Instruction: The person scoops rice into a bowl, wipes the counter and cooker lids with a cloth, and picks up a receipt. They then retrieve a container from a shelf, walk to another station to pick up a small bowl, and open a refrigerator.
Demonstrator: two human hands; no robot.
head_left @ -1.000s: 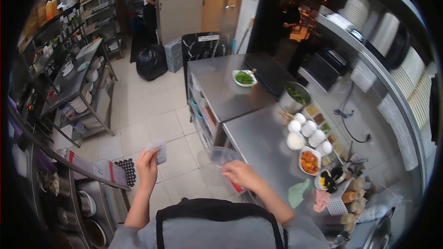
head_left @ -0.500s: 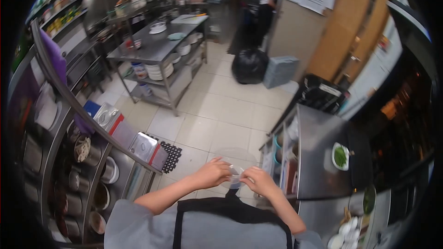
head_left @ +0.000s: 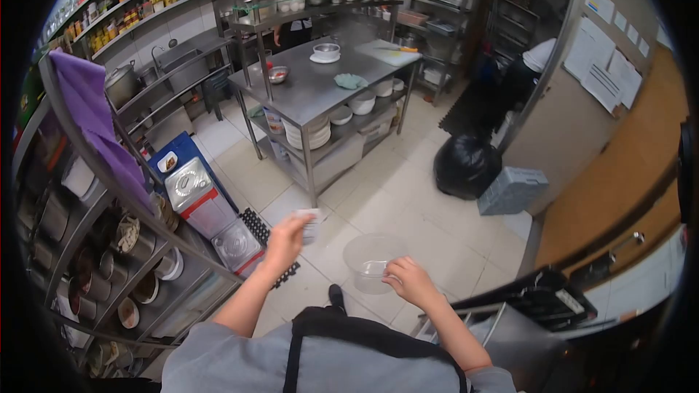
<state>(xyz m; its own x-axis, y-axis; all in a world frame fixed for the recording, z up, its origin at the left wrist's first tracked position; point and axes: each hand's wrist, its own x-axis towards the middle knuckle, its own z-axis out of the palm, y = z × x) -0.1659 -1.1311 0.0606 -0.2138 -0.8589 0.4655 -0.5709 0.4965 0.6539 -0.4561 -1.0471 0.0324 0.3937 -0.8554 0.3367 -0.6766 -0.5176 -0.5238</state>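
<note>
In the head view my left hand (head_left: 285, 241) is raised to the left, its fingers pinching a small white paper slip (head_left: 311, 226) with faint printed lines. My right hand (head_left: 410, 280) grips the near right side of a clear round plastic tub (head_left: 362, 260) by its wall. Floor tiles show through the tub, and I see nothing in it. The two hands are well apart, with the tub between them and to the right of the slip.
A steel work table (head_left: 302, 94) with bowls and plates stands ahead. Metal-lidded containers (head_left: 191, 183) and a pot rack (head_left: 120, 276) are on the left. A black garbage bag (head_left: 467, 166) and grey crate (head_left: 513, 191) sit on the floor. Two other people are farther back.
My left hand has left the tub and moved up and left with the slip. My right hand still holds the tub, now farther right. The view has turned left.
</note>
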